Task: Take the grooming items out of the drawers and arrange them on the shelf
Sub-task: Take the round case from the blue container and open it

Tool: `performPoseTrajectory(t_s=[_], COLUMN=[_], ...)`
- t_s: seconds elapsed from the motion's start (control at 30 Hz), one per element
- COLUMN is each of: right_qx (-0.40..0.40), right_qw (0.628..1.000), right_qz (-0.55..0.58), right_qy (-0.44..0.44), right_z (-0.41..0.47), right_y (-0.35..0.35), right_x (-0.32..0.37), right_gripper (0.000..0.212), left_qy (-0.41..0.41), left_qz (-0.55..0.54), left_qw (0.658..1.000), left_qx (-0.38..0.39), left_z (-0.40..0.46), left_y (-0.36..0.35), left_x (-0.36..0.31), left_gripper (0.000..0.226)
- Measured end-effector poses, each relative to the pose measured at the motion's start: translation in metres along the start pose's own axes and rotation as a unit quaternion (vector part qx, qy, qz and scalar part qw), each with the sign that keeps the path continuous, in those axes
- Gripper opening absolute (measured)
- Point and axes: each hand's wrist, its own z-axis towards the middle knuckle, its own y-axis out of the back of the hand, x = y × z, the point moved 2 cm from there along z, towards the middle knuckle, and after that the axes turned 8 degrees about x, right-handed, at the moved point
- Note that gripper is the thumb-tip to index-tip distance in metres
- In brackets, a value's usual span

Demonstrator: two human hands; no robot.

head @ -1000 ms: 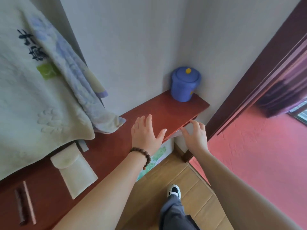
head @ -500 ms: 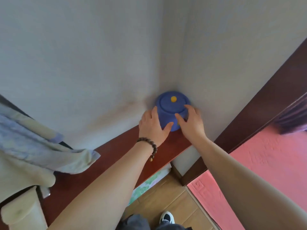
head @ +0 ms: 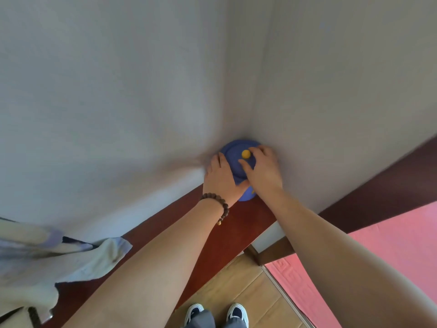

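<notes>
Two pale grey walls (head: 118, 91) meet in a corner, and a long dark red wooden shelf (head: 238, 223) runs along the left wall into that corner. At the very end of the shelf, tucked right into the corner, stands a round blue plastic jar with a lid (head: 234, 157). It stands straight up, so its long way goes up and down. We look down on its top, where a small yellow knob (head: 246, 153) points up in the middle of the lid.

The left hand (head: 221, 179), with a brown bead bracelet (head: 216, 203) on its wrist, wraps around the left side of the jar with its thumb on the front. The right hand (head: 263, 172) is curled over the lid on the right side, its fingers next to the knob. Whether they pinch the knob is too blurry to tell.

The hands hide most of the jar's sides, so only the lid and a small bit of the bottom edge show. A yellow mark on the front is half hidden.

A pale cream and blue cloth (head: 47, 256) hangs over the shelf at the left, cut off by the edge. Below are a wooden floor (head: 248, 287), a pink mat (head: 402, 245) and two dark shoes with white toes (head: 216, 314).
</notes>
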Motion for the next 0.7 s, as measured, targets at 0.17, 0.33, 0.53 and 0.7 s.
performPoseTrajectory(t_s=[0.17,0.33,0.53,0.7], right_qx=[-0.037,-0.074,-0.140,-0.180], right_qw=[0.999,0.994,0.981,0.974], right_qz=[0.020,0.084,0.132,0.109], right_qy=[-0.007,-0.013,-0.037,-0.080], right_z=[0.001,-0.009,-0.055,-0.111], right_y=[-0.003,0.003,0.023,0.016], right_x=[-0.002,-0.002,-0.012,-0.050], right_gripper=[0.029,0.030,0.031,0.028], left_qy=[-0.012,-0.015,-0.025,-0.024], left_qz=[-0.012,-0.032,-0.029,-0.018], left_qw=[1.000,0.999,0.999,0.999], left_qx=[0.003,0.011,0.030,0.040], left_z=[0.003,0.004,0.003,0.003], left_y=[0.000,0.002,0.005,0.004], left_x=[0.004,0.008,0.010,0.010], left_gripper=[0.108,0.112,0.118,0.119])
